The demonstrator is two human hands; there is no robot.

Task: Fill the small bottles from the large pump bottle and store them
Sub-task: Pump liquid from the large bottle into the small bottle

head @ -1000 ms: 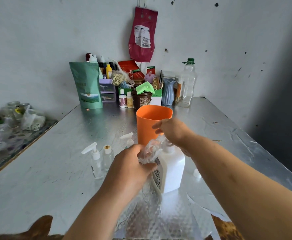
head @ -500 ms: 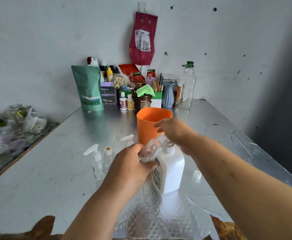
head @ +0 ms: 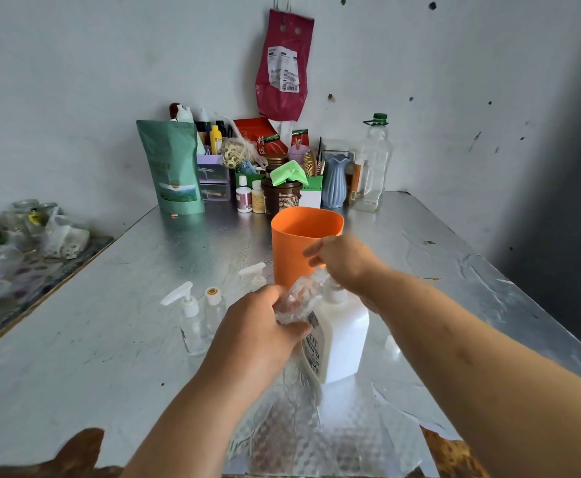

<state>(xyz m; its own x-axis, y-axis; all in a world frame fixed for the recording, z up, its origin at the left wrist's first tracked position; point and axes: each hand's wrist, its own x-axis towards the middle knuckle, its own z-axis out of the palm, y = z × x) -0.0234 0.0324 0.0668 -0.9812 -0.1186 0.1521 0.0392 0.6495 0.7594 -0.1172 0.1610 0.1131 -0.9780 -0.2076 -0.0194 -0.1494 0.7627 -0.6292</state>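
Note:
A large white pump bottle (head: 342, 343) stands on the foil-covered table, near the front centre. My left hand (head: 258, 332) grips a small clear bottle (head: 297, 300), tilted with its mouth up under the pump spout. My right hand (head: 342, 262) rests on top of the pump head, which it hides. To the left stand a small clear pump bottle (head: 190, 322) and a small capped clear bottle (head: 213, 305). A third small pump top (head: 254, 272) shows beside the orange container (head: 301, 243) just behind my hands.
Clutter lines the back wall: a green pouch (head: 173, 169), a brown jar (head: 282, 198), a blue vase (head: 335, 181), a clear jug (head: 373, 165). A small white cap (head: 391, 348) lies right of the pump bottle. Glass jars (head: 23, 219) sit on a side table at the left.
Both hands stay on the pump bottle and the small bottle. The view has shifted slightly; the right hand sits a little lower on the pump head.

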